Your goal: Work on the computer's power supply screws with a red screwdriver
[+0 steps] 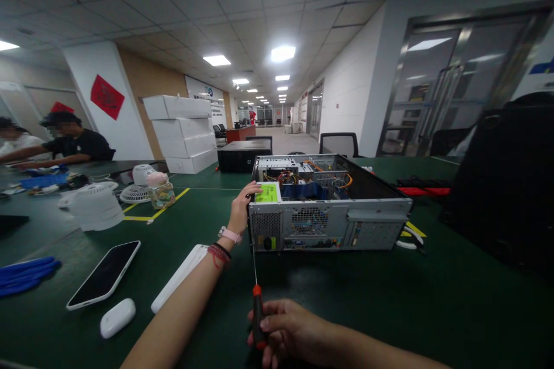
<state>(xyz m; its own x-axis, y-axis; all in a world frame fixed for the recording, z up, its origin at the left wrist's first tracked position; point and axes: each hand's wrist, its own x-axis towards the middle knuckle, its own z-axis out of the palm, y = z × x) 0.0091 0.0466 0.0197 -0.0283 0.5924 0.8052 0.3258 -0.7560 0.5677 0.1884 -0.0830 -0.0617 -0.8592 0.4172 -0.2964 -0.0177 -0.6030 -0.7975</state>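
An opened desktop computer case (329,225) lies on its side on the green table, rear panel towards me. Inside it show coloured wires, a blue ribbon cable and a power supply with a bright green label (267,192). My left hand (244,202) is closed over the case's near left edge, its fingertips by that label. Lower down, my right hand (288,326) grips a red and black screwdriver (258,314) that points away from me. Its thin shaft reaches the lower left corner of the rear panel; whether the tip sits in a screw I cannot tell.
On the left are a phone (105,274), a white earbud case (118,318), blue gloves (26,275), a jar (160,190) and a white fan (96,205). Stacked white boxes (184,135) stand behind. A large black object (497,184) rises at right. Co-workers (75,141) sit far left.
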